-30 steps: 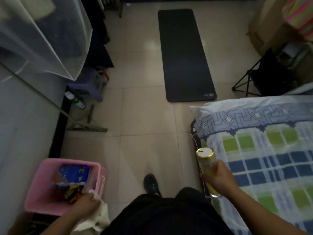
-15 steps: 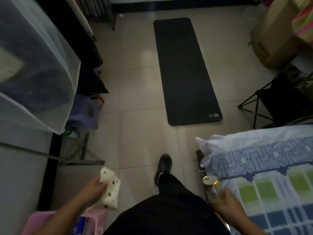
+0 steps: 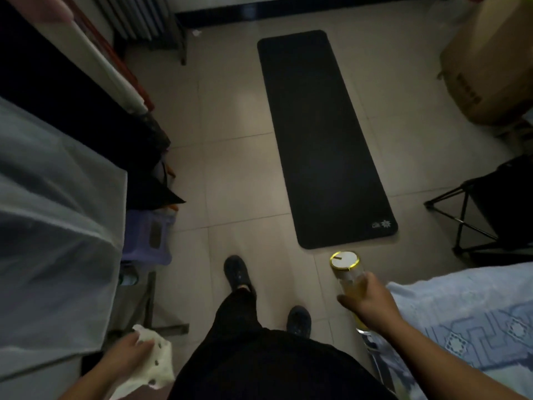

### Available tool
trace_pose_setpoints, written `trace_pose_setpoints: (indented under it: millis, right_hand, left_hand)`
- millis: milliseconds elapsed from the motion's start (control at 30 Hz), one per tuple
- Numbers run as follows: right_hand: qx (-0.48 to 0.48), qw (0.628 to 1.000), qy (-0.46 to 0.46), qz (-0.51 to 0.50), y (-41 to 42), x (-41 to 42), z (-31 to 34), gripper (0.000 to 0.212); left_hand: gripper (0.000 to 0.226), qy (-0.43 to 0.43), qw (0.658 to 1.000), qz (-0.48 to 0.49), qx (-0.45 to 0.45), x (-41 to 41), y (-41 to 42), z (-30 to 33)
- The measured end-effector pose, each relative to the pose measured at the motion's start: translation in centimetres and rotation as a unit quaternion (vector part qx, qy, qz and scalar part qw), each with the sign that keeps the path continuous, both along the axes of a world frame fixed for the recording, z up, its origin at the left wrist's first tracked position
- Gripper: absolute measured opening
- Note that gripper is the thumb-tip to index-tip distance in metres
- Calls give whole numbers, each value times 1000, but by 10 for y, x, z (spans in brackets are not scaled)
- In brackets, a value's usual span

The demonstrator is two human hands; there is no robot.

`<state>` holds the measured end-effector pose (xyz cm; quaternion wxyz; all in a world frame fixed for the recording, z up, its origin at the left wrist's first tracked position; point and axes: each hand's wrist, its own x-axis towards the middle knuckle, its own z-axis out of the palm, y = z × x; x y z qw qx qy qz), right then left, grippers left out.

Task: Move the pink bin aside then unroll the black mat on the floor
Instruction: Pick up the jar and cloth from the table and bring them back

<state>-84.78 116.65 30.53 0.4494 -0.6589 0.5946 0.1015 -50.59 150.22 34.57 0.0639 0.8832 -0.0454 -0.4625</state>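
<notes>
The black mat (image 3: 323, 134) lies flat and fully spread on the tiled floor ahead, its near end just beyond my feet. The pink bin is out of view. My left hand (image 3: 129, 353) at the lower left grips a white spotted cloth (image 3: 155, 362). My right hand (image 3: 366, 301) holds a clear bottle (image 3: 347, 278) with a gold-rimmed white lid and yellowish liquid, just short of the mat's near right corner.
A bed with a blue patterned sheet (image 3: 473, 321) fills the lower right. A netted frame (image 3: 52, 226) and a purple stool (image 3: 150, 238) line the left. A cardboard box (image 3: 487, 62) and a black folding stand (image 3: 490, 209) sit on the right.
I have stepped forward toward the mat. The pink bin has dropped out of view behind me. My left hand lifted the cloth from the bin; my right still carries the bottle.
</notes>
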Motion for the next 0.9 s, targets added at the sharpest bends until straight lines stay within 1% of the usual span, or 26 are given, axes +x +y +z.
trace_pose_setpoints:
  millis: [67, 133, 233, 333, 467, 533, 600, 767, 900]
  right_hand:
    - [8, 1000, -4, -24, -12, 35, -3, 54]
    - [5, 999, 4, -48, -19, 62, -4, 54]
    - [15, 996, 27, -87, -24, 93, -4, 50]
    - [51, 991, 52, -109, -34, 117, -6, 42]
    - [64, 985, 104, -125, -59, 144, -16, 46]
    - [67, 982, 123, -131, -83, 162, -26, 49]
    - [83, 980, 131, -122, -115, 182, -38, 57]
    - [123, 975, 109, -150, -216, 246, -84, 60]
    - [77, 985, 81, -129, -286, 307, -130, 62]
  left_hand:
    - [17, 23, 998, -64, 12, 39, -30, -9]
    - [14, 34, 995, -95, -7, 80, -67, -18]
    - [18, 18, 992, -108, -56, 134, -143, -19]
    - [13, 14, 988, -110, -107, 183, -236, -15]
    - [27, -16, 975, -171, -138, 237, -348, -20]
    - [26, -11, 971, -186, -152, 255, -389, -28]
    - [25, -6, 971, -196, -138, 270, -418, -41]
    - [25, 10, 977, -207, -54, 304, -460, -93]
    - [24, 15, 978, -209, -19, 339, -506, -156]
